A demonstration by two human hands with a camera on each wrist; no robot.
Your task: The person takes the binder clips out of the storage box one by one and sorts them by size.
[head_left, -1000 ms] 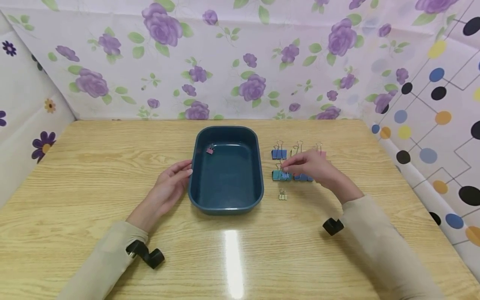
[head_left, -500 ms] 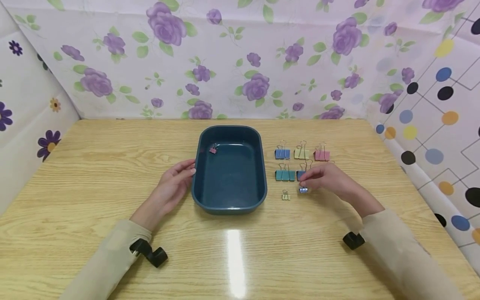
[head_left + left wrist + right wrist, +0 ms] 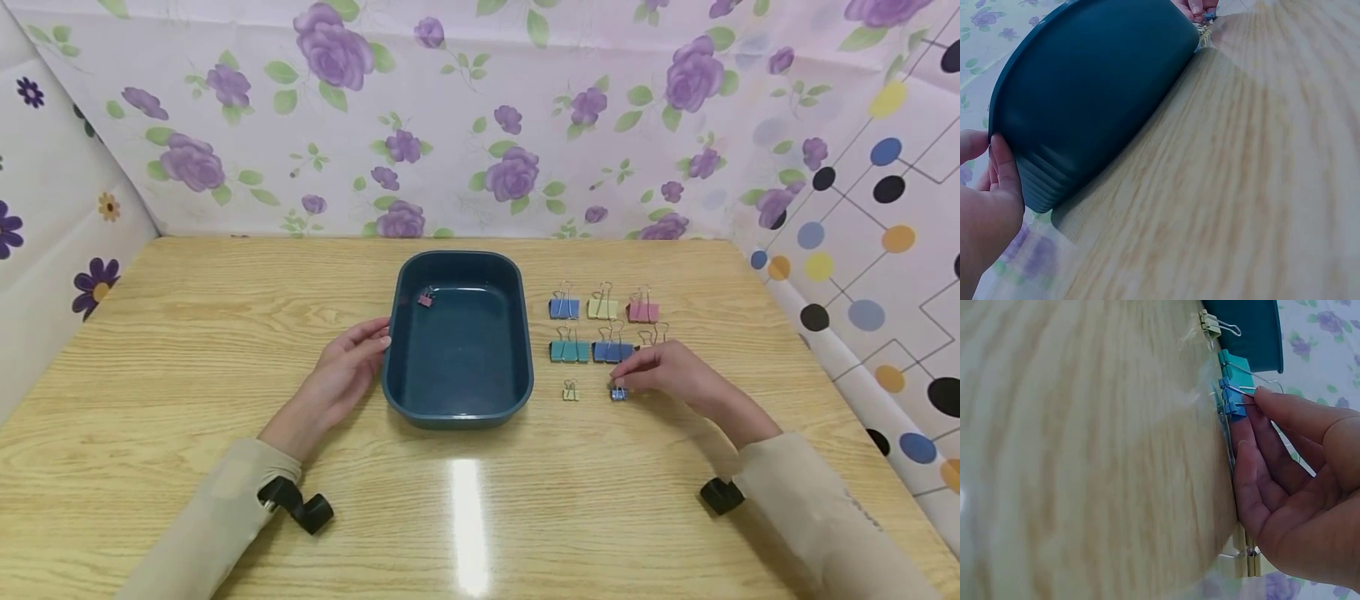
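Change: right hand (image 3: pixel 671 372) has drawn back toward the near edge of the desk (image 3: pixel 187 350), bringing the small blue clip (image 3: pixel 618 392).
Right fingers: pinch the clip's wire handles; clip rests on the desk, handles pointing away from the tray.
Left hand (image 3: pixel 341 375): fingers straight, against the dark blue plastic tray (image 3: pixel 457 408), mid-desk.
Writing: none legible.
Desk: glossy woodgrain.

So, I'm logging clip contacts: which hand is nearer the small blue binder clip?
Right. The right hand pinches the small blue binder clip on the table; the left hand rests against the blue tub on its far side.
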